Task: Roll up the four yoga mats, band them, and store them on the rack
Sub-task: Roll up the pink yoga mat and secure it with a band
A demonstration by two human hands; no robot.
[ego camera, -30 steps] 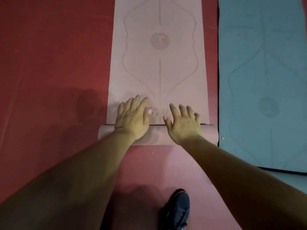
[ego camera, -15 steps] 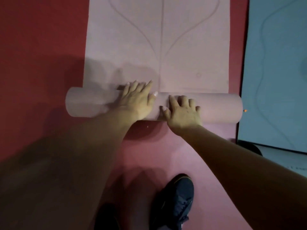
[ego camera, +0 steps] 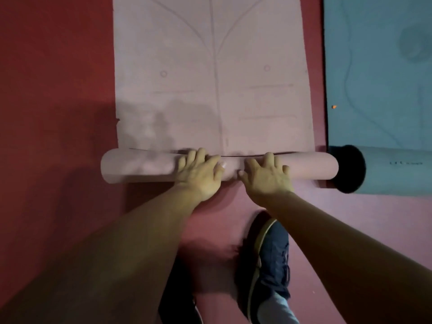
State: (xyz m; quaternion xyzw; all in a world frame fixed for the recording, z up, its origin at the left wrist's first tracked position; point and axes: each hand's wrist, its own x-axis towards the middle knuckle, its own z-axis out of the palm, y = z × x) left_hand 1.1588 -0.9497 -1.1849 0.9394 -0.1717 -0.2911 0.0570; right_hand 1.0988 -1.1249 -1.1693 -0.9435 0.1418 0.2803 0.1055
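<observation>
A pink yoga mat (ego camera: 210, 78) lies flat on the red floor and runs away from me. Its near end is wound into a thick roll (ego camera: 140, 168) lying across my view. My left hand (ego camera: 198, 171) presses palm-down on the roll's middle, fingers spread over its top. My right hand (ego camera: 265, 175) presses beside it, just right of centre. Both hands lie flat on the roll and neither closes around it. To the right lies a blue yoga mat (ego camera: 378, 66), partly rolled, with its dark roll end (ego camera: 348, 169) next to the pink roll's right end.
The red floor (ego camera: 51, 90) stretches out on the left. My dark blue shoe (ego camera: 271, 260) stands on the pinkish floor just behind the roll. A small orange speck (ego camera: 334, 106) sits on the blue mat's left edge.
The pink roll has moved forward along the mat and grown thicker under both hands. I have stepped forward with it, and the blue mat's rolled end has come into view.
</observation>
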